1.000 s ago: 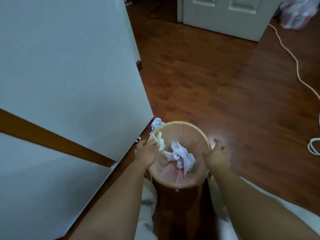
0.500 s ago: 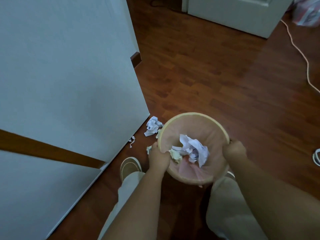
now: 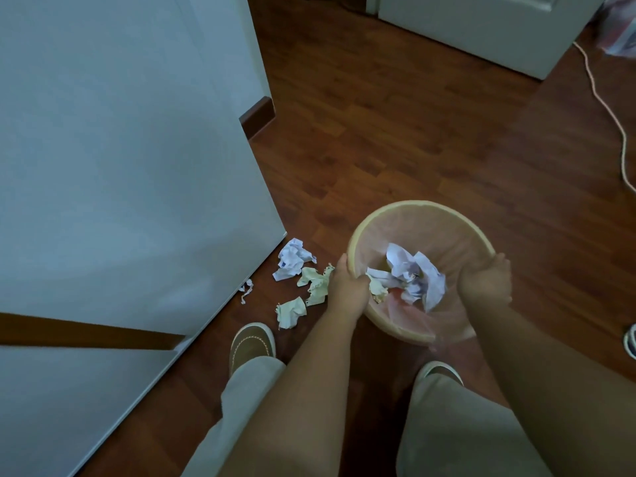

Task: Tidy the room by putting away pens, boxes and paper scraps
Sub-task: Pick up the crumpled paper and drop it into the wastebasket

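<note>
— Biggest first? White cabinet [image 3: 120,166] at left, on wood floor [image 3: 395,149]
— And the wastebasket [image 3: 378,220]? Clamped at its rim by left hand [image 3: 347,287] and right hand [image 3: 487,287]
— Paper? Crumpled sheets [image 3: 413,270] inside; more paper scraps [image 3: 292,261] loose on floor beside cabinet, near left shoe [image 3: 253,342]

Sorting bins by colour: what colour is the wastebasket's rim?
Pale yellow rim, with a pink liner; seen in the head view.
</note>
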The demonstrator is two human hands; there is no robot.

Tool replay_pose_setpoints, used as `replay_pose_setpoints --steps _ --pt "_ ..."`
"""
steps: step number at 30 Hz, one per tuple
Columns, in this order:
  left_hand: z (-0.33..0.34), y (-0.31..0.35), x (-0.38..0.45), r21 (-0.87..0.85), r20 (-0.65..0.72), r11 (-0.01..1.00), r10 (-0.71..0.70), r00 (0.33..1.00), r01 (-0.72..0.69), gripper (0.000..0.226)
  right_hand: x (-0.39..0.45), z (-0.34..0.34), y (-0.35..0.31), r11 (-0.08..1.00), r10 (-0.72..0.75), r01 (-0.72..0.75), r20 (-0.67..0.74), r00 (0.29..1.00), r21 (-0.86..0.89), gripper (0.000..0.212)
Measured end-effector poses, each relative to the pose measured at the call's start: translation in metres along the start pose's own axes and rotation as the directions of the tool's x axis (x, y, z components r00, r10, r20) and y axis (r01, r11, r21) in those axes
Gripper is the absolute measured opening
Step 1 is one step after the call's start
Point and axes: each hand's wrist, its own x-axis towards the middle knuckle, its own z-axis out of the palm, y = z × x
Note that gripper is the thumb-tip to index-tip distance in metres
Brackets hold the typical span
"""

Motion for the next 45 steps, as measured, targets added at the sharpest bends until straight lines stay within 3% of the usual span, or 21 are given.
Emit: replay_pose_setpoints --steps 2,5,8,9,11,14,16,19,23,26,29,31,34,37,43,45 --pt "-0.001 0.002 0.008 -0.006 0.030 1.000 -0.004 1.000 0.004 0.072 -0.010 0.005 -0.008 0.996 -0.056 0.052 -0.048 0.997 -0.070 0.070" --pt "-0.012 0.002 0.017 -0.018 0.015 1.000 0.009 1.000 -0.008 0.064 -0.036 0.014 -0.023 0.954 -0.268 0.249 -0.095 0.959 -0.169 0.066" --pt "-0.040 -0.007 0.030 0.064 -0.106 0.998 -0.009 0.994 0.015 0.048 -0.077 0.037 -0.047 0.929 -0.369 0.369 0.008 0.929 -0.024 0.058" --pt "-0.053 -0.014 0.035 0.141 -0.142 0.990 0.002 0.990 0.018 0.046 -0.093 0.047 -0.053 0.891 -0.454 0.454 0.060 0.889 0.023 0.053" --pt "-0.075 -0.026 0.043 0.290 -0.170 0.957 0.052 0.984 0.000 0.043 -0.126 0.071 -0.063 0.751 -0.660 0.651 0.142 0.738 0.108 0.048" --pt "-0.102 -0.033 0.045 0.561 -0.090 0.826 0.126 0.988 -0.054 0.028 -0.161 0.117 -0.066 0.662 -0.746 0.719 0.273 0.607 0.210 0.051" --pt "-0.118 -0.048 0.052 0.706 -0.012 0.702 0.150 0.989 -0.098 0.028 -0.170 0.148 -0.064 0.712 -0.689 0.671 0.391 0.610 0.207 0.052" --pt "-0.135 -0.086 0.074 0.771 0.004 0.636 0.049 0.999 -0.035 0.035 -0.159 0.191 -0.056 0.812 -0.481 0.583 0.583 0.655 0.014 0.058" --pt "-0.139 -0.118 0.095 0.894 0.123 0.440 -0.071 0.990 -0.080 0.053 -0.122 0.239 -0.045 0.792 -0.293 0.563 0.663 0.689 -0.235 0.065" --pt "-0.140 -0.136 0.113 0.878 0.137 0.473 -0.093 0.986 -0.077 0.085 -0.101 0.270 -0.040 0.763 -0.273 0.567 0.641 0.718 -0.311 0.058" --pt "-0.137 -0.151 0.133 0.844 0.182 0.528 -0.116 0.976 -0.094 0.095 -0.087 0.293 -0.032 0.701 -0.261 0.588 0.621 0.739 -0.405 0.052" --pt "-0.139 -0.159 0.145 0.874 0.228 0.461 -0.119 0.966 -0.150 0.091 -0.078 0.308 -0.016 0.721 -0.148 0.518 0.628 0.764 -0.461 0.049" --pt "-0.143 -0.173 0.148 0.922 0.263 0.326 -0.135 0.955 -0.208 0.074 -0.084 0.312 0.016 0.719 0.031 0.456 0.679 0.733 -0.525 0.051" --pt "-0.140 -0.174 0.145 0.919 0.242 0.354 -0.168 0.956 -0.171 0.056 -0.086 0.307 0.039 0.747 0.070 0.419 0.687 0.723 -0.516 0.044" --pt "-0.142 -0.142 0.142 0.906 0.112 0.420 -0.132 0.985 -0.047 0.034 -0.106 0.264 0.017 0.887 0.200 0.145 0.649 0.734 -0.438 0.019" --pt "-0.148 -0.114 0.132 0.877 0.077 0.478 -0.041 0.996 -0.049 0.033 -0.128 0.237 -0.002 0.941 0.056 0.186 0.672 0.738 -0.282 0.025"
